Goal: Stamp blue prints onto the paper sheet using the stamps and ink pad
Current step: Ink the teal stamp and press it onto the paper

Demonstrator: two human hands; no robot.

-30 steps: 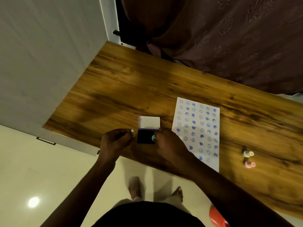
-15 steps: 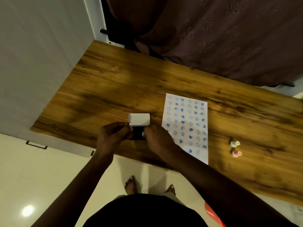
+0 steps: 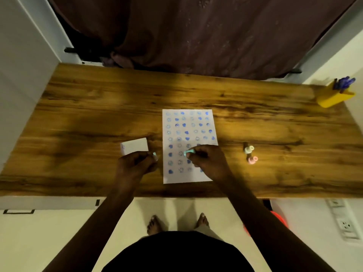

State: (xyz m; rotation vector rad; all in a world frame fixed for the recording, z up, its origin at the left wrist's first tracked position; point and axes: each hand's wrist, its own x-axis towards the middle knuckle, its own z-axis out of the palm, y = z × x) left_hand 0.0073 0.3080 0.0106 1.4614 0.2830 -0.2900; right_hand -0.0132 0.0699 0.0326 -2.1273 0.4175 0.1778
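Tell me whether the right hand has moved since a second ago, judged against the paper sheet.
Yes. The right hand has gone rightward from the ink pad and is now over the lower paper sheet, holding a teal stamp.

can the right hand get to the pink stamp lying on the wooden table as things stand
Probably yes: bare wooden table separates the right hand from the pink stamp, but it already pinches a small teal stamp.

White paper sheet [image 3: 204, 174] flat at centre, rows of blue prints, ink pad [image 3: 134, 146] at its 9 o'clock, lid up, two upright stamps [image 3: 250, 154] at 3 o'clock
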